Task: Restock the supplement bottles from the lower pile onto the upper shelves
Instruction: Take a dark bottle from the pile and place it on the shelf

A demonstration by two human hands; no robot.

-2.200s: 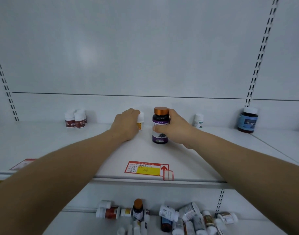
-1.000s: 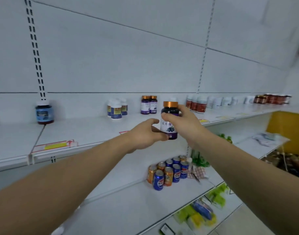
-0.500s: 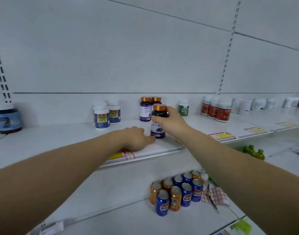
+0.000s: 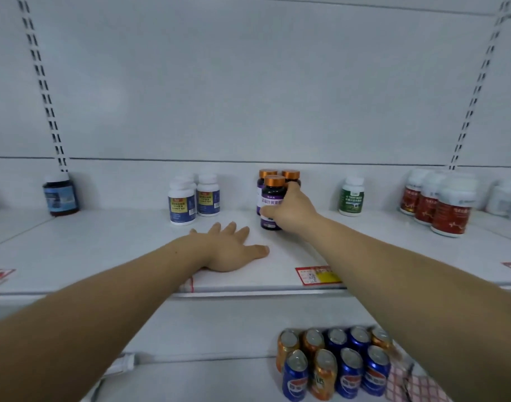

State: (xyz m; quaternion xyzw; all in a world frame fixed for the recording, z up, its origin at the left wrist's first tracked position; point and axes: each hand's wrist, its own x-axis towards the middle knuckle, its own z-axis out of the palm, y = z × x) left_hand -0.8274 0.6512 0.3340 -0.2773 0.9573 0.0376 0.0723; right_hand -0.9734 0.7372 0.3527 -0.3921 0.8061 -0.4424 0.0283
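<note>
My right hand [image 4: 289,211] grips the upright dark bottle [image 4: 273,203] just before its two twins [image 4: 290,176]; my left hand [image 4: 231,248] lies flat, open, leftward.

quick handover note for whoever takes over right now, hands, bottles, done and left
Right hand: grips the dark purple-labelled bottle with copper cap, standing on the white upper shelf in front of two matching copper-capped bottles.
Left hand: flat on the shelf, holding nothing.
Done: bottle is at its group.
Left: let go, then fetch more; the lower pile is out of view.
</note>
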